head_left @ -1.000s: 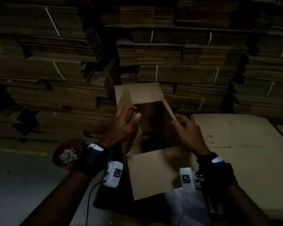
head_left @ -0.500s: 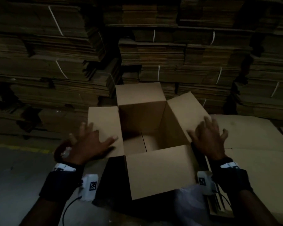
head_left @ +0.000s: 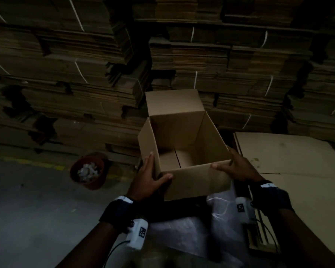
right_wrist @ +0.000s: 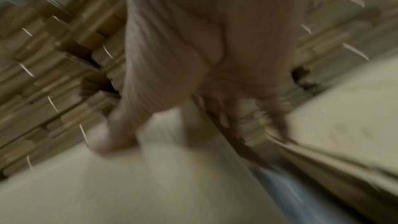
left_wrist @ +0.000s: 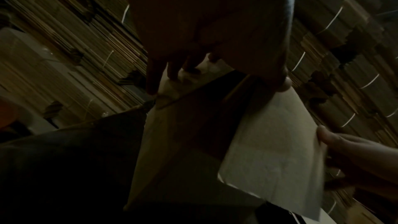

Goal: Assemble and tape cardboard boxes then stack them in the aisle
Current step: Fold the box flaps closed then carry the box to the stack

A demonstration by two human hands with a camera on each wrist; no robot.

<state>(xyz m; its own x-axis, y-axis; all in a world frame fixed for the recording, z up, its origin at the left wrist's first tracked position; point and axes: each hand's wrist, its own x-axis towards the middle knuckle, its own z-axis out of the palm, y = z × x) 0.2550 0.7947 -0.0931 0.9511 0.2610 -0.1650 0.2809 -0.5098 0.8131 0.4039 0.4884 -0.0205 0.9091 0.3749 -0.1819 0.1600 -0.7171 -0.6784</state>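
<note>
An open brown cardboard box (head_left: 191, 182) stands upright in front of me, its far flap raised and its left flap folded outward. My left hand (head_left: 149, 180) lies against the box's near left corner, fingers straight along the left side and thumb across the front face. My right hand (head_left: 238, 169) presses the near right corner, thumb on the front rim, its fingers hidden behind the right wall. In the left wrist view, the left hand (left_wrist: 193, 40) hangs dark over the box (left_wrist: 269, 151). The right wrist view is blurred: spread fingers (right_wrist: 275, 122) lie along the box (right_wrist: 150, 185).
Tall stacks of strapped flat cardboard (head_left: 85, 74) wall off the back. A red-brown pot of white bits (head_left: 87, 172) sits on the grey floor (head_left: 27, 209) to the left. Flat cardboard sheets (head_left: 288, 161) lie to the right. Clear plastic wrap (head_left: 191, 235) is under the box.
Both hands left the spread side flaps and came in to the box's near corners. The side flaps are now folded down, and the box sits closer to me.
</note>
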